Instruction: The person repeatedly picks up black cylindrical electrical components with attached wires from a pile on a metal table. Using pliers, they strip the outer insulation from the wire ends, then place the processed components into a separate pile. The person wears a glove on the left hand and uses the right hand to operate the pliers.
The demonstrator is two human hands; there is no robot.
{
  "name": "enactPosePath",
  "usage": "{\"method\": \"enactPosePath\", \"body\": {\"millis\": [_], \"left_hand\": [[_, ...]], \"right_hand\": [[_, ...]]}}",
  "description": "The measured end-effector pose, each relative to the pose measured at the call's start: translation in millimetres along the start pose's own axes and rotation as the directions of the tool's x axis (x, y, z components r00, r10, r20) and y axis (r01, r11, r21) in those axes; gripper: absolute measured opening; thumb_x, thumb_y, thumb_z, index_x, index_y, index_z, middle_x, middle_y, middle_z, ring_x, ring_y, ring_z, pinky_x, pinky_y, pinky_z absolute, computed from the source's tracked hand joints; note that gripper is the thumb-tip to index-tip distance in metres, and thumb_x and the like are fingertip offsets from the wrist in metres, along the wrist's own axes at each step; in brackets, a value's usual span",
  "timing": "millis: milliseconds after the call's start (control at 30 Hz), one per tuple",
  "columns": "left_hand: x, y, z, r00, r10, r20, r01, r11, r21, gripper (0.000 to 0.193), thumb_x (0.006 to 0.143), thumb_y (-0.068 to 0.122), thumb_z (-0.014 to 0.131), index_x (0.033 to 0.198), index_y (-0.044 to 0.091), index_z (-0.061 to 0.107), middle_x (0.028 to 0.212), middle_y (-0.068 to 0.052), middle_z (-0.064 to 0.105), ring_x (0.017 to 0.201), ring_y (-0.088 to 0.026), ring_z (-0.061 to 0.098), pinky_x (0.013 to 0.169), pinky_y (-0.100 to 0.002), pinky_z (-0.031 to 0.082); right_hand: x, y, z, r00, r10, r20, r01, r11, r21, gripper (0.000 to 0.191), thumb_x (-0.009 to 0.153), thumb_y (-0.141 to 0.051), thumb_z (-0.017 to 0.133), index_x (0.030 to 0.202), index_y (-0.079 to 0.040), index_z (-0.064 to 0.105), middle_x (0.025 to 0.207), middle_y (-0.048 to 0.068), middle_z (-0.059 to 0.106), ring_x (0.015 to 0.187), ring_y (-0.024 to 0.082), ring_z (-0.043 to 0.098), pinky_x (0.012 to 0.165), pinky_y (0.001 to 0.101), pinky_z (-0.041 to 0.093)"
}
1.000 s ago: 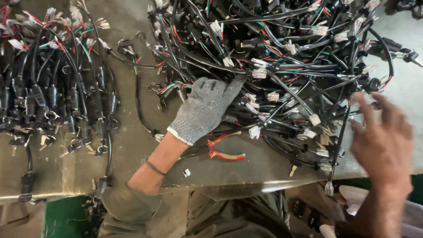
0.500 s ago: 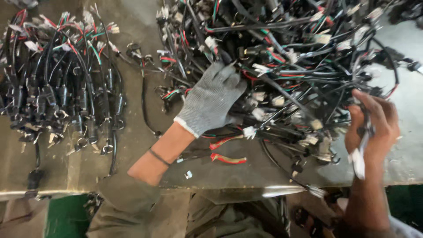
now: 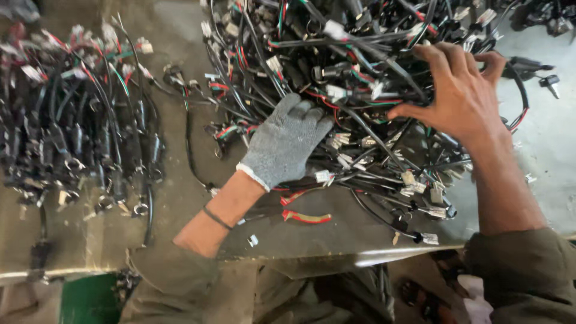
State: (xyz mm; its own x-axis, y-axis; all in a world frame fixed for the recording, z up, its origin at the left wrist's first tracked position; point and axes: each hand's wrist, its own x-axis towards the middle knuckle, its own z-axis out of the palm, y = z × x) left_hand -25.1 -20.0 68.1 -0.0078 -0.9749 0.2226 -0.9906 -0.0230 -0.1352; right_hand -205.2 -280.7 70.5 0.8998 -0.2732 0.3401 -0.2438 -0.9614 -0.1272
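The bare right hand, upper right of the frame, has its fingers spread and curled like a claw over the top of the tangled wire-harness pile, fingertips hooking black cables; whether any one cable is truly pinched, I cannot tell. The left hand, in a grey knitted glove, lies flat and open at the centre of the frame, palm pressed down on the near edge of that same pile, gripping nothing.

The pile fills the upper middle and right of the frame: black sheathed cables, red and green strands, white plastic connectors poking out everywhere. It sits on a worn, dull metal worktable, scuffed and stained, its near edge running across the lower part of the frame. At right the surface turns pale grey.

On the left, well apart from the pile, a second batch of harnesses lies laid out in rough rows, black plugs pointing toward the table edge. Just below the gloved wrist lie pliers with red handles, partly under stray cables. A single loose black lead snakes between the two batches. Below the table edge, olive-drab clothing and a sandalled foot show.
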Motion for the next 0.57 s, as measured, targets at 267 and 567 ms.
{"method": "enactPosePath", "body": {"millis": [267,567], "left_hand": [[5.6,3.7,-0.2,0.984,-0.043,0.173,0.038,0.999,0.036,0.067,0.066,0.019,0.069,0.13,0.005,0.06,0.119,-0.011,0.064,0.115,-0.028,0.058,0.116,-0.043,0.029],[-9.8,0.5,26.1,0.997,0.004,-0.074,-0.004,1.0,0.002,0.053,0.082,0.026,0.067,0.131,0.006,0.06,0.119,-0.014,0.062,0.125,-0.034,0.054,0.121,-0.05,0.028]], "right_hand": [[-4.6,0.9,17.2,0.998,-0.06,0.012,0.061,0.984,-0.164,0.106,0.062,-0.072,0.085,0.141,-0.004,0.064,0.12,0.019,0.059,0.118,0.039,0.056,0.114,0.055,0.034],[-10.5,19.4,31.4,0.987,-0.159,0.017,0.159,0.987,0.029,0.071,0.069,-0.038,0.092,0.125,0.0,0.07,0.126,0.016,0.065,0.119,0.037,0.063,0.105,0.044,0.047]]}}
